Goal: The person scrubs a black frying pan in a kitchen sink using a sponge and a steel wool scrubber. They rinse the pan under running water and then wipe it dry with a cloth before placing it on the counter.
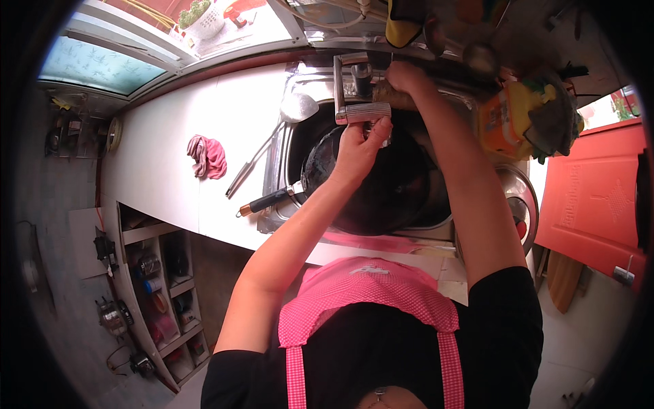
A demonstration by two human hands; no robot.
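My left hand (pixel 360 148) is closed around the lower end of the metal faucet spout (pixel 364 112), above the sink. A black wok (pixel 378 189) lies in the steel sink (pixel 273 179), its dark handle (pixel 271 200) reaching over the left rim. At the sink's back edge is my right hand (pixel 406 76), its fingers curled beside a brown, rough-looking object (pixel 393 95); whether it holds anything cannot be told. A metal spatula (pixel 298 108) rests with its head on the sink's left rim and its handle on the white counter.
A crumpled pink cloth (pixel 209 157) lies on the white counter (pixel 153 133). Right of the sink stand a yellow-orange jug (pixel 498 122) and a round metal lid or pot (pixel 516 204). Utensils hang at the upper right. Open shelves (pixel 161 286) are below the counter.
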